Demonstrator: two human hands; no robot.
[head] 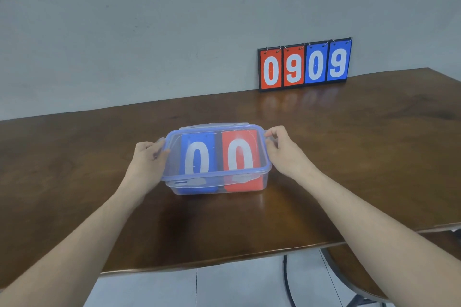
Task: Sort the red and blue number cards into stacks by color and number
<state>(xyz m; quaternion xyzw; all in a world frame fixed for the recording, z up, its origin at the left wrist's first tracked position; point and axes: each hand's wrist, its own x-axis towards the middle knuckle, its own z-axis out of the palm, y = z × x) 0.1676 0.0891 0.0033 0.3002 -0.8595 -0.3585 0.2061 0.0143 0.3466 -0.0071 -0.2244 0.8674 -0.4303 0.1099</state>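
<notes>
- Left hand (149, 154) grips the left end clip of the lid (214, 154); right hand (279, 147) pinches the right end clip, fingers curled over it.
- The clear plastic container (189, 188) lies between the hands, long axis left to right, each hand at its own end; lid seems partly lifted.
- Inside, side by side: blue card stack (197, 159) left, red card stack (239, 154) right, each reading "0".
- Scoreboard (304, 65) against the wall, far right on the wooden table (349, 144), reads "0 9" red, "0 9" blue.
</notes>
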